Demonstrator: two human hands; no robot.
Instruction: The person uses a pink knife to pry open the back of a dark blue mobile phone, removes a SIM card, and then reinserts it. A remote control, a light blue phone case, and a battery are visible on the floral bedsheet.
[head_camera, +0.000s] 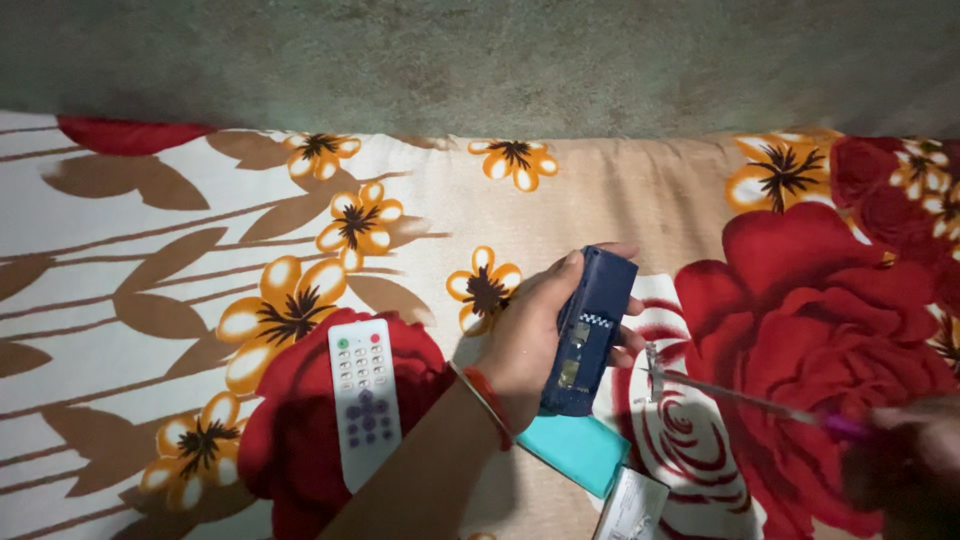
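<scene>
My left hand grips a dark blue rectangular device, its open back with small square parts facing up. A red thread band circles that wrist. My right hand, dim at the lower right, holds a thin screwdriver with a purple handle end. Its metal tip, carrying a small silvery piece, points left and sits just right of the blue device, close to my left fingertips.
A white remote control lies on the floral bedsheet left of my forearm. A teal flat cover and a small white-grey piece lie below the device. A grey-green wall runs behind the bed.
</scene>
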